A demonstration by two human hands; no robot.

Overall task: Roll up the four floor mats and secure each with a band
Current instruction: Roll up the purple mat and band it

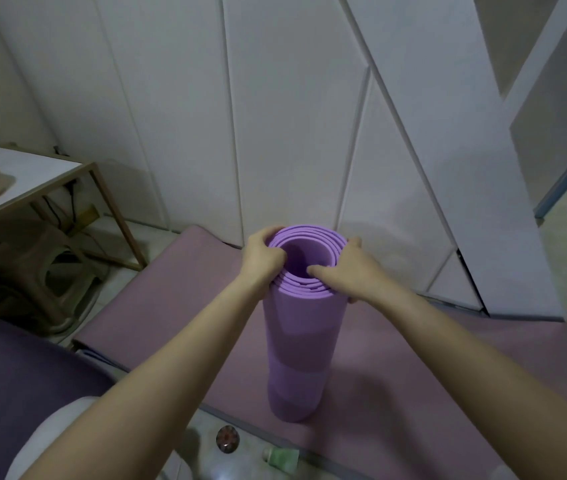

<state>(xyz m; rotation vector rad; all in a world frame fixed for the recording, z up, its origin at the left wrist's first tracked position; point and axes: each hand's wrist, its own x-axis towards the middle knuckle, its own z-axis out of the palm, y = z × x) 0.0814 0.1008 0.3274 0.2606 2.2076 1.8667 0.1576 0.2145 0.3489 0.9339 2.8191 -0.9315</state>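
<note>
The rolled mat (294, 348) is stood on end on a flat mat (171, 299), its top rim clamped by the left hand (264, 259) and right hand (346, 271), probably so the coil is tightened before banding.

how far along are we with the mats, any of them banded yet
Done: the light purple foam mat is rolled up and stands on end. In hand: the left hand and right hand grip its top rim, apparently tightening the coil. Left: no band shows on that roll, and the dusty pink flat mat under it is unrolled. Any other mats cannot be counted from this view.
</note>
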